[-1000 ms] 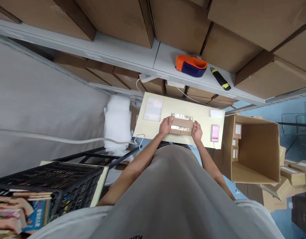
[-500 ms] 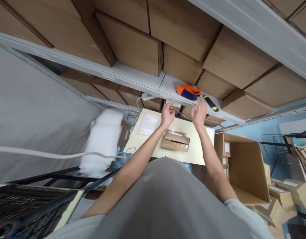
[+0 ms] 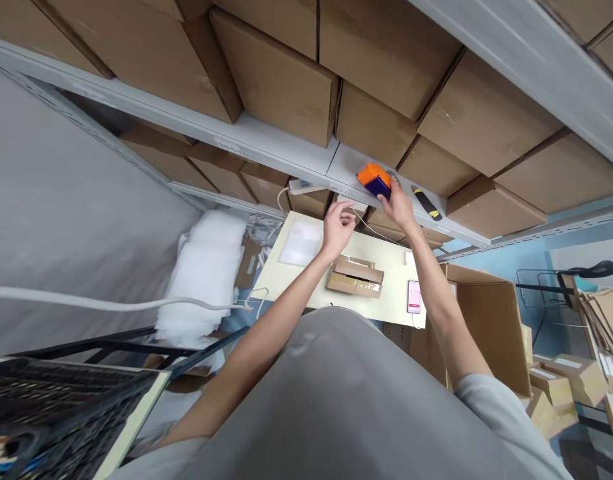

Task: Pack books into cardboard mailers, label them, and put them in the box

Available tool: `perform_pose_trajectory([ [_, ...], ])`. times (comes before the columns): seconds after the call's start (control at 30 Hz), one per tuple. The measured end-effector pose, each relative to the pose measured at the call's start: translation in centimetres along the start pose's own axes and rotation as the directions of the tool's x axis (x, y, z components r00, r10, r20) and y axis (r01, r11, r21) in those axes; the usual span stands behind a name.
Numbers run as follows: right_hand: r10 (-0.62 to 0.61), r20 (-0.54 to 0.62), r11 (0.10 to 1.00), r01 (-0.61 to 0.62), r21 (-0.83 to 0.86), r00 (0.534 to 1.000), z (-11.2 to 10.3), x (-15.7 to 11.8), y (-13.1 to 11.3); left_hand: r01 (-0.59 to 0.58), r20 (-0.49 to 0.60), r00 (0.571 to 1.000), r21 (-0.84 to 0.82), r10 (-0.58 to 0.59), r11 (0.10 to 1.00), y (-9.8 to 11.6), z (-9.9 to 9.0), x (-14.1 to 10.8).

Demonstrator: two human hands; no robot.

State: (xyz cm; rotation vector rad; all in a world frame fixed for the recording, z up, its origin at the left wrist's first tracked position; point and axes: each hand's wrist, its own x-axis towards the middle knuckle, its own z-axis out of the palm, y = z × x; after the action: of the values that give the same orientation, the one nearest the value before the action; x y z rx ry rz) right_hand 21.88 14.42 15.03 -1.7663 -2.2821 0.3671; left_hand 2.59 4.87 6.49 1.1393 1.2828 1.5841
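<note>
At the edge of the grey shelf (image 3: 306,150), my right hand (image 3: 399,207) is closed around one end of an orange and dark-blue tape dispenser (image 3: 375,179). A yellow and black utility knife (image 3: 426,203) lies on the shelf just right of that hand. My left hand (image 3: 338,229) hovers over the far side of the cream table, its fingers loosely bent and apart, with nothing in it. Below it on the table lies a small cardboard box (image 3: 355,277) with shiny tape on it and a narrow gap along its top.
A phone (image 3: 414,297) lies on the table's (image 3: 306,293) right end, and a white sheet (image 3: 300,243) at its left. A large open carton (image 3: 496,327) stands to the right. White foam packing (image 3: 201,273) is piled left. Big cartons (image 3: 376,123) fill the shelf above.
My right hand has moved up onto the tape dispenser and taken hold of it, tilting it. My left hand stays over the table. The phone has come into view beside the right forearm.
</note>
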Motion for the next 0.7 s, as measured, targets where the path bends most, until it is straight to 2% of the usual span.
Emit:
perform_pose_trajectory([
  [0.07, -0.054, -0.051, 0.964, 0.065, 0.257, 0.997, 1.3, -3.8, -1.2, 0.049, -0.009, 0.999, -0.035, -0.049, 0.998, -0.1, -0.9, -2.2],
  [0.13, -0.047, -0.100, 0.862, 0.091, 0.498, 0.994, 3.3, -8.1, -2.8, 0.104, -0.003, 0.994, -0.077, -0.105, 0.992, -0.2, -1.5, -4.8],
  [0.23, 0.047, -0.059, 0.724, 0.006, 0.690, 0.997, 6.3, -13.7, -5.0, 0.156, 0.024, 0.988, -0.113, -0.155, 0.981, 0.1, -2.2, -9.1],
  [0.33, 0.162, 0.024, 0.639, -0.124, 0.759, 0.986, 8.4, -17.5, -6.8, 0.196, 0.058, 0.980, -0.119, -0.190, 0.973, 0.5, -3.5, -12.4],
  [0.43, 0.233, 0.103, 0.579, -0.223, 0.784, 0.967, 9.4, -19.8, -8.0, 0.267, 0.102, 0.961, -0.116, -0.256, 0.957, 0.6, -5.2, -14.4],
  [0.57, 0.279, 0.170, 0.551, -0.302, 0.778, 0.945, 10.0, -21.9, -9.2, 0.343, 0.175, 0.929, -0.075, -0.326, 0.936, 0.1, -7.2, -15.6],
  [0.7, 0.348, 0.223, 0.528, -0.387, 0.756, 0.911, 10.5, -23.3, -9.7, 0.342, 0.270, 0.907, -0.022, -0.324, 0.939, -0.3, -8.7, -15.8],
])
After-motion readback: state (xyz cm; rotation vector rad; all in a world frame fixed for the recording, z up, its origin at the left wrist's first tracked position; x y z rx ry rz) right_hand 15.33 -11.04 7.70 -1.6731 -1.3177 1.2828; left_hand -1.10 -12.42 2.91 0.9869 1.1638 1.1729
